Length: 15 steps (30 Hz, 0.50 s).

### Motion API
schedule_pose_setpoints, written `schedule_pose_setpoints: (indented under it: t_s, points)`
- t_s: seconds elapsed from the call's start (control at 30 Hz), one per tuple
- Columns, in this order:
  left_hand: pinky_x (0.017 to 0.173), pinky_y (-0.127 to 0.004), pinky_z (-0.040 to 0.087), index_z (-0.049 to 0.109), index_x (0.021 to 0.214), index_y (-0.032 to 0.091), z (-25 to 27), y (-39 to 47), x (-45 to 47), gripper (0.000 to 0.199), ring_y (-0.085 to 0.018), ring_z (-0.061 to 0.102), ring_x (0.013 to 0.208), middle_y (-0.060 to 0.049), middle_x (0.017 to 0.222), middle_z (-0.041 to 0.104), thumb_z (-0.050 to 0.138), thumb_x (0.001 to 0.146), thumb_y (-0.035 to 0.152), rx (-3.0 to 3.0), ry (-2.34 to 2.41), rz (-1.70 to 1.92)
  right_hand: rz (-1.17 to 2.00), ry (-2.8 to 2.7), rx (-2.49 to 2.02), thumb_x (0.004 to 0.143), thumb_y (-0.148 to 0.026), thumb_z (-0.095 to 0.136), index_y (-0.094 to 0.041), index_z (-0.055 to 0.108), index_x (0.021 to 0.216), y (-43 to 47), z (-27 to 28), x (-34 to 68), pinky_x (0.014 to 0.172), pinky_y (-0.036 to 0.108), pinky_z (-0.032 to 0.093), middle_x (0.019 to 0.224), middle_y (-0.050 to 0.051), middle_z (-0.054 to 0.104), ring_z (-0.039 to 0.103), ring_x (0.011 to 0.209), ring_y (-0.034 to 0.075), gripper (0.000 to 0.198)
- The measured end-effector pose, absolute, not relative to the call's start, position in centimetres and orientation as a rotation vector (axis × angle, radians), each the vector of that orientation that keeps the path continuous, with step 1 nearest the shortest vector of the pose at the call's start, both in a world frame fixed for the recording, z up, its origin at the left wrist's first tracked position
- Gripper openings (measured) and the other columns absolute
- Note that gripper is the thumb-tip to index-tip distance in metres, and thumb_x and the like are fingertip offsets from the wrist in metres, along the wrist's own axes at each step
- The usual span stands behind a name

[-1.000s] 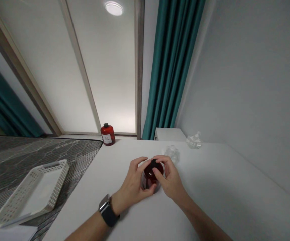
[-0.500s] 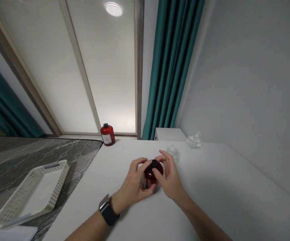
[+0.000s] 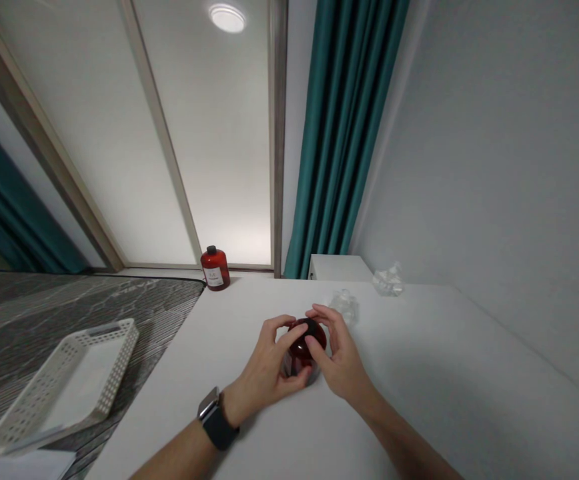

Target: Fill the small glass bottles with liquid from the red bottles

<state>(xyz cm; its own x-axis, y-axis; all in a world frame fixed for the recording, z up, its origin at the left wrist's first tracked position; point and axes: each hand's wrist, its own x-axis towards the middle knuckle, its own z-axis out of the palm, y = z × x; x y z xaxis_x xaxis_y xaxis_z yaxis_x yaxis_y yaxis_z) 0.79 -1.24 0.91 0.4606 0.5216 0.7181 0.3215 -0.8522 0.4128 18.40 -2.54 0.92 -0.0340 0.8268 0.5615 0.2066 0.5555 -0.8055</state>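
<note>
Between my hands on the white table [image 3: 249,320] is a dark red bottle [image 3: 299,348] with a black cap [image 3: 312,329]. My left hand [image 3: 272,363] wraps round the bottle's left side, with its thumb low on the front and a finger reaching over the top. From the right, my right hand [image 3: 338,350] closes on the cap and shoulder, thumb in front and fingers behind. My fingers cover part of the cap and sides. Behind my right hand lies a crumpled clear plastic wrap [image 3: 345,307].
Another red bottle [image 3: 215,270], black-capped with a white label, stands at the table's far left corner. A second crumpled plastic wrap [image 3: 388,280] lies at the far edge by a white cabinet [image 3: 339,268]. Down to the left is a white perforated basket [image 3: 112,390] above the grey patterned floor.
The fingers of my right hand have come down and closed in over the cap. My left hand and the bottle have stayed in nearly the same place.
</note>
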Motion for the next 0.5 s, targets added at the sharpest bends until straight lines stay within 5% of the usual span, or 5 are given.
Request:
schedule_pose_setpoints:
  t_s: [0.33, 0.5]
  points:
    - [0.099, -0.050, 0.051, 0.029, 0.148, 0.031, 0.69, -1.23, 0.75, 0.087, -0.030, 0.047, 0.122, -0.013, 0.132, 0.039, 0.068, 0.073, 0.010, 2.489, 0.752, 1.320, 0.512, -1.591, -0.877, 0.091, -0.018, 0.054, -0.029, 0.050, 0.131, -2.61, 1.28, 18.36, 0.101, 0.041, 0.047, 0.110, 0.005, 0.054, 0.056, 0.107, 0.021, 0.042]
    - [0.099, -0.051, 0.051, 0.029, 0.148, 0.030, 0.84, -1.19, 0.79, 0.085, -0.030, 0.047, 0.122, -0.013, 0.132, 0.040, 0.067, 0.074, 0.010, 2.493, 0.757, 1.312, 0.564, -1.614, -0.906, 0.093, -0.018, 0.052, -0.030, 0.048, 0.132, -2.96, 1.50, 18.35, 0.105, 0.043, 0.045, 0.123, 0.007, 0.056, 0.055, 0.118, 0.022, 0.041]
